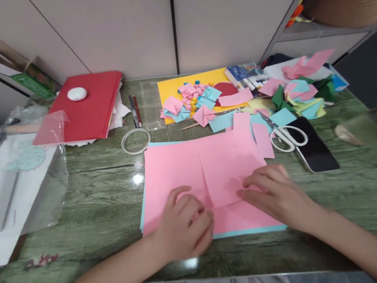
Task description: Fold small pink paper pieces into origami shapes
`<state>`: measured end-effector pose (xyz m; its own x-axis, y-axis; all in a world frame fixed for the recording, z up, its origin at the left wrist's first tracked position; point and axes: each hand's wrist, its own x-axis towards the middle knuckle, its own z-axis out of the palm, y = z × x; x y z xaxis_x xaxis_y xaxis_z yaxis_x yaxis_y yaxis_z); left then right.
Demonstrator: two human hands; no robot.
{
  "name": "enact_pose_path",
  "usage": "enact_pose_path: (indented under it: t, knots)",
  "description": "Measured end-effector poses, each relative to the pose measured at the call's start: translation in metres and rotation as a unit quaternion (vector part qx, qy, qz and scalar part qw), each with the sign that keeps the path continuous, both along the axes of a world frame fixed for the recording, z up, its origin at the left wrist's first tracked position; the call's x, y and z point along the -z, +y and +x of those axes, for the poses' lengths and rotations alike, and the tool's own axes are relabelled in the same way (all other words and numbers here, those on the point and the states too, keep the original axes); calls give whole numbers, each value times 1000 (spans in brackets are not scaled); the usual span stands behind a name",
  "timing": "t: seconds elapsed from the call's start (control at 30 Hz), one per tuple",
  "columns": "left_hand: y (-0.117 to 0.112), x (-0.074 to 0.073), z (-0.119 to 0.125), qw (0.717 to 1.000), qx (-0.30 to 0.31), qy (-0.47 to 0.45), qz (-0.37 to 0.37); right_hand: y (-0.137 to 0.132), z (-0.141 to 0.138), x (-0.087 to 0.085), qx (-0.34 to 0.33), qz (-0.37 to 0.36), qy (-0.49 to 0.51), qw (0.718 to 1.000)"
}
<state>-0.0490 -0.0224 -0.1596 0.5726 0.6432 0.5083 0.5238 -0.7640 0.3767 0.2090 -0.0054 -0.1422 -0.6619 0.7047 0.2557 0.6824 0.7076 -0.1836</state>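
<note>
A large pink paper sheet (178, 170) lies on the green table (99, 192), over a light blue sheet whose edge shows at the front. On it rests a smaller pink square (229, 168). My left hand (184, 226) sits on the big sheet at the square's lower left corner, fingers curled and pressed on the paper. My right hand (274, 193) lies on the square's lower right edge, fingers stretched flat and pointing left.
White-handled scissors (285, 137) and a black phone (313, 147) lie right of the sheets. Folded pink, blue and green paper pieces (200, 99) cover a yellow sheet behind. A tape roll (136, 140), two pens (135, 111), a red folder (91, 105) and a plastic bag (17, 188) lie left.
</note>
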Motion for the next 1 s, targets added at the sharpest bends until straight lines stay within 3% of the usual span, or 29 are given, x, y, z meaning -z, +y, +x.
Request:
enact_pose_path:
  t: [0.17, 0.37, 0.47, 0.6, 0.67, 0.73, 1.0]
  knots:
    - [23, 9, -4, 979, -55, 169, -96, -5, 0, 6, -48, -110, 5, 993]
    - [28, 14, -1, 964, -67, 221, -131, 9, -5, -4, -13, -240, 19, 971]
    - [28, 14, 0, 962, -75, 226, -130, 17, -10, 3, 35, -201, 13, 979]
    - [28, 14, 0, 959, -94, 230, -139, 7, -18, 13, 103, -5, -18, 994]
    - [28, 13, 1, 957, -95, 233, -143, -7, -23, 14, 38, 73, -36, 996]
    - [28, 13, 1, 957, -95, 234, -144, -23, -28, 14, -26, 70, -50, 996]
    - [31, 15, 2, 961, -95, 219, -141, -58, -46, 25, 75, -28, -93, 992]
